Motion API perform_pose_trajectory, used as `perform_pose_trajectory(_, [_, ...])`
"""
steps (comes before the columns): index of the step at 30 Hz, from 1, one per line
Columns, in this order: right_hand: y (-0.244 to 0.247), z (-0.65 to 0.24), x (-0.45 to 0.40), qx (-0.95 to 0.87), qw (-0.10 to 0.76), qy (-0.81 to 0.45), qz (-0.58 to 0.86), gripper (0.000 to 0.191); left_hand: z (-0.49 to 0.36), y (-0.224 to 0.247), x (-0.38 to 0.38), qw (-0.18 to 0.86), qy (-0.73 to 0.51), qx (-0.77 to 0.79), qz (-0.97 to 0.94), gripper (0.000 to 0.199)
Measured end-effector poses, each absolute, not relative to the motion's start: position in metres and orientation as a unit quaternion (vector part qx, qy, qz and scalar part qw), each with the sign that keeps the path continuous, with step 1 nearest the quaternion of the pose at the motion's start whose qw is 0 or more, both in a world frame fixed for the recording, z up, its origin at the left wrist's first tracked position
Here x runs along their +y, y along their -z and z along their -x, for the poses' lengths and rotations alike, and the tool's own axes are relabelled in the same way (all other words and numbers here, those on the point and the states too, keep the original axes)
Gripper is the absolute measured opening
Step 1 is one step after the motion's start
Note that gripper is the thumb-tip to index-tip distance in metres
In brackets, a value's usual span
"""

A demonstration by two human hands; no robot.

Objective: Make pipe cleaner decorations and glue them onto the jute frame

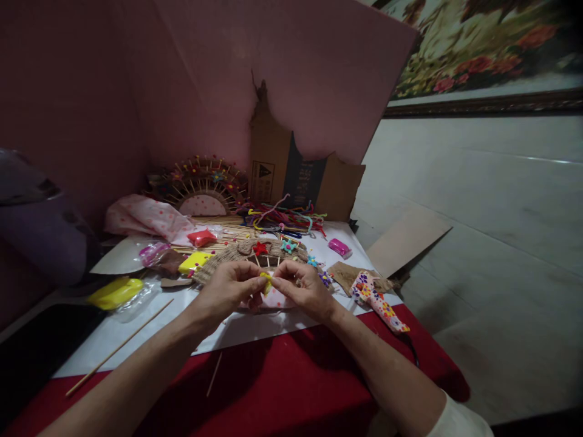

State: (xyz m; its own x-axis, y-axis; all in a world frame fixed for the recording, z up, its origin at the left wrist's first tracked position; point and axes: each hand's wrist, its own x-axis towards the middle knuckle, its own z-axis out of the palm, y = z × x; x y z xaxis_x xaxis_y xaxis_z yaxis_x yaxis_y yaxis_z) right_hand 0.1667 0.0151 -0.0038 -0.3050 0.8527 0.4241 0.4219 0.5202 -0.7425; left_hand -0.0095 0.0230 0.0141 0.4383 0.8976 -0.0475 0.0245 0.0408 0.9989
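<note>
Between the fingertips of my left hand [234,287] and my right hand [303,286] is a small yellow piece [266,279], which looks like modelling clay or a bent fuzzy stem. Both hands are closed in a pinch on it. Right behind them lies a fan-shaped craft piece [241,250] wrapped in brown twine, with a red star flower [260,247] and a turquoise one [288,246] on its band. Its dotted pink centre [276,298] shows below my hands, which hide part of the piece.
Packs of yellow clay [116,293] and red clay [202,237] lie left; a magenta pack [340,247] lies right. A finished-looking fan [203,203], colourful pipe cleaners [291,218] and torn cardboard [268,155] are behind. A flower-patterned glue gun [379,303] and a thin stick [121,347] flank my arms.
</note>
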Motion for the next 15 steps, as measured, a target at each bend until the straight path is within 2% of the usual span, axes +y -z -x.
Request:
perform_pose_trajectory(9, [0.0046,-0.1689,0.0163,-0.833,0.399,-0.108,0.367,0.014,0.0101,-0.019,0.0229,0.601,-0.292,0.393,-0.632,0.024])
perform_pose_trajectory(15, [0.0062,-0.1672,0.0155,-0.847,0.416,-0.023,0.33,0.009,0.0127,-0.0106,0.029,0.656,-0.29,0.395,-0.574,0.02])
